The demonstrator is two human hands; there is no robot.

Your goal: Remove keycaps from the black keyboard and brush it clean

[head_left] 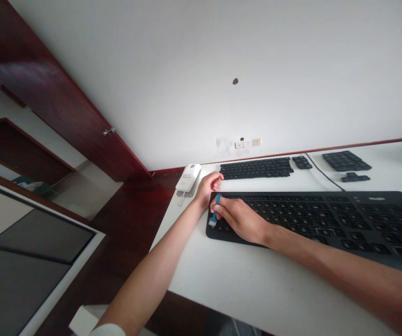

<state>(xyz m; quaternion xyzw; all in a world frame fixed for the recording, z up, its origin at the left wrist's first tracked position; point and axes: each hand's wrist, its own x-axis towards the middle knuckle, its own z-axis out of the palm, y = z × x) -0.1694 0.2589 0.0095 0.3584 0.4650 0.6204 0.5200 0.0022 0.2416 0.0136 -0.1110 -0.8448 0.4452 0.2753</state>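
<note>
My right hand (241, 217) grips a small blue brush (216, 209) with white bristles at its lower end. The bristles are at the left end of the black keyboard (292, 205), whose keycaps are off, leaving the bare switch sockets showing. By the keyboard's upper left corner, my left hand (209, 185) has its fingers curled in, and I see nothing in them. Part of its lower edge is hidden behind my right hand. Behind the keyboard lie the black keycaps (257, 169), grouped in blocks.
A white flat device (189, 178) with a short white strap or cable lies at the table's left edge. More keycaps (346, 161) sit at the back right, past a dark cable (325, 172). Wall sockets (248, 143) are above the white table (243, 270). A dark red door (64, 84) stands left.
</note>
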